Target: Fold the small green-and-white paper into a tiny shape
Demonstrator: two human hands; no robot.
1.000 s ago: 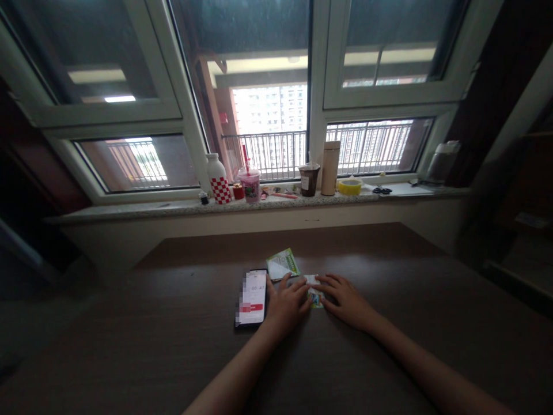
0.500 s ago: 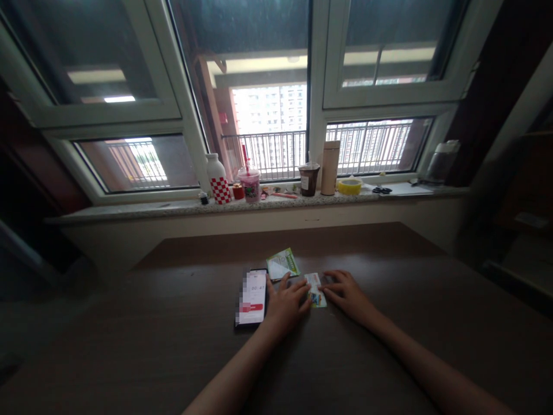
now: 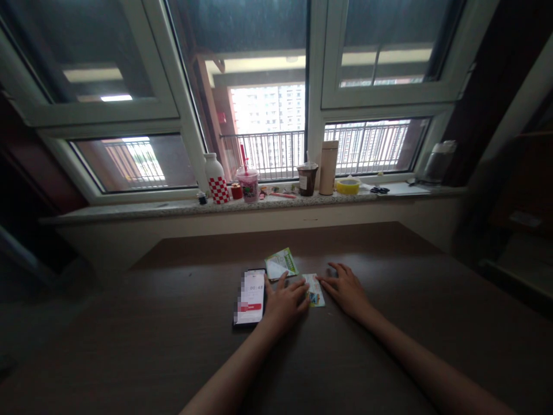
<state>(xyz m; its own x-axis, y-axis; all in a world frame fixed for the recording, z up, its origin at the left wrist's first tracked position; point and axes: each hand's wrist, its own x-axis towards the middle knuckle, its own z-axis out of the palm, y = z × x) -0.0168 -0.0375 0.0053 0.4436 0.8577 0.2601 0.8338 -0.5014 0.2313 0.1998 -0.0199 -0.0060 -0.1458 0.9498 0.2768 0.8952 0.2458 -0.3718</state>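
A small printed paper packet (image 3: 315, 291) with a blue and yellow picture lies flat on the brown table (image 3: 173, 357). My left hand (image 3: 285, 302) rests over its left edge with fingers spread. On the packet's other side my right hand (image 3: 345, 291) lies palm down, fingers apart, the index fingertip at the upper right edge. Just beyond my left hand is a green and white packet (image 3: 280, 264), lying at a slant. A phone (image 3: 250, 297) with a timer on its screen lies close to the left of my left hand.
Behind the table runs a stone windowsill (image 3: 173, 208). On it stand a checkered bottle (image 3: 218, 180), a pink drink cup (image 3: 248, 185), a brown cup (image 3: 307, 180), a tan flask (image 3: 329, 168), yellow tape (image 3: 348, 186) and black scissors (image 3: 379, 189).
My right hand has shifted slightly up, its fingers lifting and drawing away from the packet's middle to its upper right edge. My left hand has stayed in place.
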